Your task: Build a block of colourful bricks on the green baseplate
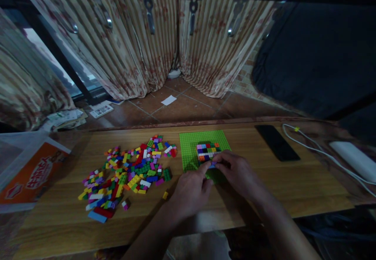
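Observation:
A block of small multicoloured toy bricks is built up on the green studded baseplate. At its near edge my right hand pinches a small brick that looks blue-purple and is partly covered by the fingers. My left hand rests over the plate's near left corner. Its index fingertip reaches to the block's near side beside that brick, with the thumb apart and nothing visibly held. Both hands hide the front part of the plate.
Left of the plate spreads a pile of loose bricks, with a single yellow brick near my left wrist. A black phone lies at right, near a white cable and a white power strip. An orange-and-white bag stands at left.

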Tool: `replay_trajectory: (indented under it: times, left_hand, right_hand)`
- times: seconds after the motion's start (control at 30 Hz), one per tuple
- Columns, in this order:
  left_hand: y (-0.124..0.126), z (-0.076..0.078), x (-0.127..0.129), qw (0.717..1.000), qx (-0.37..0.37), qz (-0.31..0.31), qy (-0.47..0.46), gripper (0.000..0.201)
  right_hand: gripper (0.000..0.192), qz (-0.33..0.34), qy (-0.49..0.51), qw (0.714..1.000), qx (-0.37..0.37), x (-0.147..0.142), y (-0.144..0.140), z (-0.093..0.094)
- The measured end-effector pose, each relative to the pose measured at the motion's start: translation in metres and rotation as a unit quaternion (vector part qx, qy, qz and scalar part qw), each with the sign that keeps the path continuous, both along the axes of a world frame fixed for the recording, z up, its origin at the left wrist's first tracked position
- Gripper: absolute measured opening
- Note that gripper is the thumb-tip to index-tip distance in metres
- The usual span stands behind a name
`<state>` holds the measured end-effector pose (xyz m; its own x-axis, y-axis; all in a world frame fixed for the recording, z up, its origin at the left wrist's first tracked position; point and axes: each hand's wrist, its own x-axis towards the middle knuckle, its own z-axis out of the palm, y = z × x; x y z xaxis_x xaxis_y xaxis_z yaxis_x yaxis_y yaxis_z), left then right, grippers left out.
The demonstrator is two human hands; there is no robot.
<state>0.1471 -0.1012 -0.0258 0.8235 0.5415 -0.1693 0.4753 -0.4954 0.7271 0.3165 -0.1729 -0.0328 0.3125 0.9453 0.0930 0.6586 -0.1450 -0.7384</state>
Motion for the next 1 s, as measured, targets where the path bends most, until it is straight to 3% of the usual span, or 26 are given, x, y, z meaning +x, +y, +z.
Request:
replay_trajectory:
  times: [1.0]
  left_hand:
    - [-0.0009,0.0063,-0.0002,0.999,-0.042,0.016,0.005,0.057]
  right_hand:
    - [0.015,0.009,-0.043,0.999,-0.006,-0.0011,0.0011,-0.0021]
